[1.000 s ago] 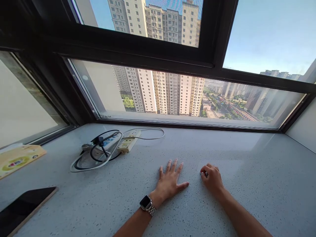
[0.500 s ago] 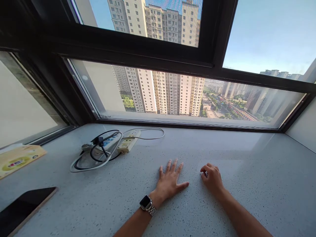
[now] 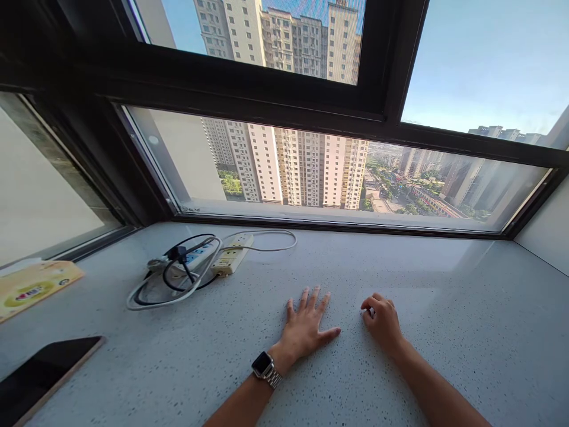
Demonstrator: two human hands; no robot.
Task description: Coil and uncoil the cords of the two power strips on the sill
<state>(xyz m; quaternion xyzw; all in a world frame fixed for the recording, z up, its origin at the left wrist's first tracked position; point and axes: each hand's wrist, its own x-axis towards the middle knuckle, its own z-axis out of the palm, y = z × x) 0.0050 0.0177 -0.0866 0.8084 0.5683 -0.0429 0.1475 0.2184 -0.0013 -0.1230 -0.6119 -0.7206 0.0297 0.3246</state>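
Nothing has moved since the earlier frames: both hands and every object lie in the same places.

From the head view, the left hand [image 3: 306,329] lies flat on the speckled stone sill [image 3: 444,296], palm down, the fingers spread and pointing to the far side. A metal watch [image 3: 265,367] sits on its wrist. The right hand [image 3: 381,323] rests just beside it, on the right. Its fingers are curled under into a loose fist. I cannot tell if something small is inside. The two hands are near each other but do not touch.

No object is taken up so far. Two power strips [image 3: 231,256] with coiled cables [image 3: 173,290] lie far left of the hands, well apart from them and untouched. A dark phone [image 3: 42,376] and a yellow packet [image 3: 33,284] lie at the left edge. Behind the sill is the window [image 3: 311,172].
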